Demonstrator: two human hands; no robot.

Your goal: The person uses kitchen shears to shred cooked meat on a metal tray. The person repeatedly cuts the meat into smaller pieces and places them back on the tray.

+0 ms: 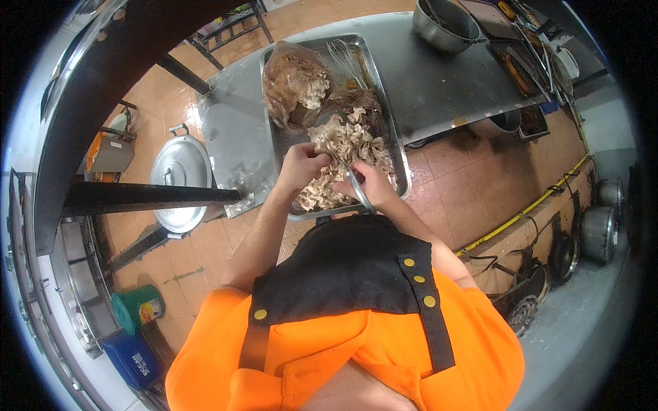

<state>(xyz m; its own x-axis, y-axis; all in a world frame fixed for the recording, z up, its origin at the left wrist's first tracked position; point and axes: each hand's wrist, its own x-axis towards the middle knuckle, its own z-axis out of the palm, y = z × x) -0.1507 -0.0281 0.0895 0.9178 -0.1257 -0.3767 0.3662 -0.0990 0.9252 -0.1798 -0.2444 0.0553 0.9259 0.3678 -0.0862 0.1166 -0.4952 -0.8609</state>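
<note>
A deep rectangular metal tray (402, 159) on the table holds a heap of pale, frilly food pieces (354, 137); the picture does not settle their kind. Over the heap, my left hand (304, 168) pinches one piece between thumb and fingers. My right hand (374, 186) grips a pair of scissors (358, 189) by its grey handle, the blades pointing into the food near my left fingertips. Part of the blades is hidden among the pieces. In the tray's far left lies a clear plastic bag (290, 77) with more food. A wire whisk (347, 59) leans at the far right.
On the metal table (231, 113) a deep pot (447, 28) stands at the far right, near a knife (519, 74). A large lidded pot (180, 174) is left of the table, beyond a dark post (149, 198). A yellow hose (514, 218) runs along the right-hand ledge.
</note>
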